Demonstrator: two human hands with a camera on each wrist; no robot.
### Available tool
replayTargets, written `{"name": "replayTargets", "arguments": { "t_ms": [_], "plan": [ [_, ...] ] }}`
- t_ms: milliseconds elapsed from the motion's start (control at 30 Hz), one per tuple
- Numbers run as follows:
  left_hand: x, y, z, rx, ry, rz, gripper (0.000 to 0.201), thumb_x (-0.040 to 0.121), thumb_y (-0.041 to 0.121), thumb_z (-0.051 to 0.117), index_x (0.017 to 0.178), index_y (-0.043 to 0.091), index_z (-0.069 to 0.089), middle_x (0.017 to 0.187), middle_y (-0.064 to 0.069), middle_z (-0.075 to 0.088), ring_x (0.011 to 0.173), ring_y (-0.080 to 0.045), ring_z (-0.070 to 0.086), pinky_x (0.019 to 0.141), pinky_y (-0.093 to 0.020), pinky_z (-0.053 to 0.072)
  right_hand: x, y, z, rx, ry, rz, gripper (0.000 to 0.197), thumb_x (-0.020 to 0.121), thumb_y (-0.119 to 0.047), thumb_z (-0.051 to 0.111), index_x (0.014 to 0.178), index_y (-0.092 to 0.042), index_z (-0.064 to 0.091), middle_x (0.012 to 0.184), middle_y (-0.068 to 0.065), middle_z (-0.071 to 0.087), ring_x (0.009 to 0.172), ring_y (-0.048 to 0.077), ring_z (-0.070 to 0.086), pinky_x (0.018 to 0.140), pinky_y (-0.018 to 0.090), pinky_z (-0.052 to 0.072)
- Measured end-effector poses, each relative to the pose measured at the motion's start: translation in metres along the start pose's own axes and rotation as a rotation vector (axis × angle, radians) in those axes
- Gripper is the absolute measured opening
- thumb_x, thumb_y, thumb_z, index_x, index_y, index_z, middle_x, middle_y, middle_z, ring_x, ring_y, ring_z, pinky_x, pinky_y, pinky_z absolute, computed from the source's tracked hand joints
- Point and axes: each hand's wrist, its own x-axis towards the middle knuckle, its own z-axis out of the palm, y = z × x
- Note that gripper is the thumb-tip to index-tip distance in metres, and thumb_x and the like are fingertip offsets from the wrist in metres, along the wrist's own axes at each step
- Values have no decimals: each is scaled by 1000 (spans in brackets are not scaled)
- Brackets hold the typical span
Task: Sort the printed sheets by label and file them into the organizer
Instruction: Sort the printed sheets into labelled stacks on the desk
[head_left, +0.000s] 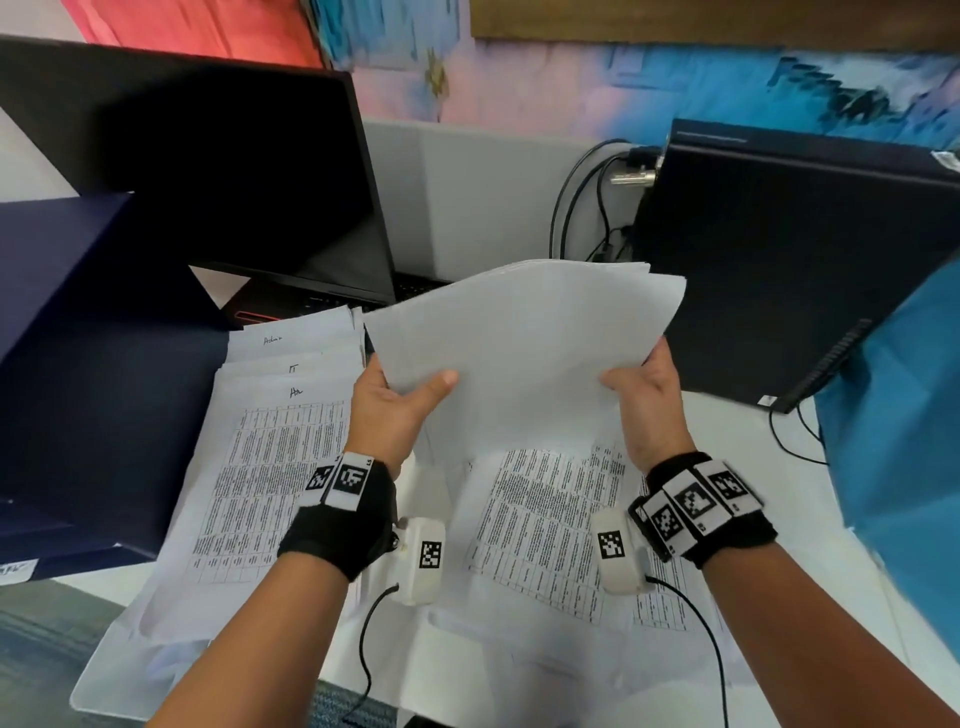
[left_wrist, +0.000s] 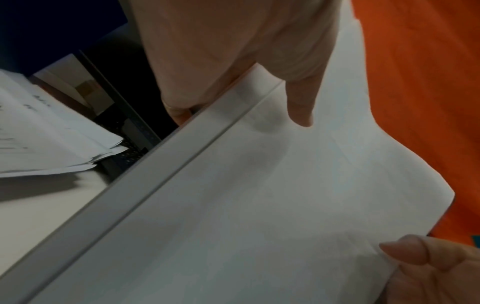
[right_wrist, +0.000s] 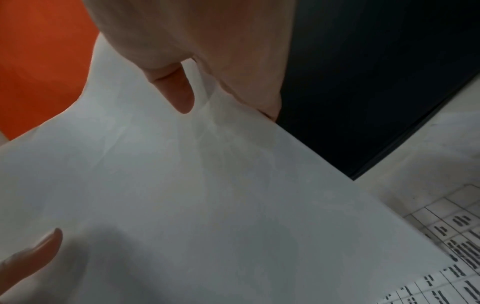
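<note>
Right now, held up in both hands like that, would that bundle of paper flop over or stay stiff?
Probably floppy: the held sheets already bow between the left hand and the right hand. Likely light, since thumbs and fingers alone carry them. The far edges look fanned, so single sheets could slide out of the bundle.

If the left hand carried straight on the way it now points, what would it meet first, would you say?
Probably the open black laptop behind the white paper stack that the left hand grips; depth is unclear.
</note>
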Motion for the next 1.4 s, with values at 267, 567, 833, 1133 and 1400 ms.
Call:
{"name": "replayTargets", "arguments": {
  "t_ms": [267,567,833,1133,1400],
  "plan": [
    [8,8,16,-53,-3,21,21,84,2,65,93,21,66,87,9,74,89,-11,69,83,-27,55,1,-5,23,-24,10,-81,42,90,7,46,110,-30,49,106,-8,63,93,-1,62,85,20,51],
    [16,3,12,63,-43,-41,19,88,7,62,95,24,66,88,13,72,85,-6,68,78,-24,53,5,1,24,-85,34,-41,42,87,8,45,117,-21,42,104,-10,58,95,3,58,84,22,48],
    [27,33,-6,-34,94,37,22,90,9,59,112,13,59,101,4,69,88,-4,68,78,-18,53,11,20,25,-236,-37,41,22,91,-13,60,101,-33,57,101,-9,67,94,9,66,85,31,54],
    [36,-8,-52,313,167,-136,20,77,34,58,86,16,60,78,-11,62,68,-19,54,66,-35,46,8,61,37,-418,-93,340,21,91,-16,57,111,-20,63,107,3,70,93,21,67,88,41,55],
    [22,-68,-100,595,165,-317,11,84,23,56,95,24,60,97,-10,69,88,-30,65,81,-36,54,-3,104,36,-612,-94,550,27,92,-11,54,118,-9,60,105,6,63,91,25,59,84,30,47]
  ]
}}
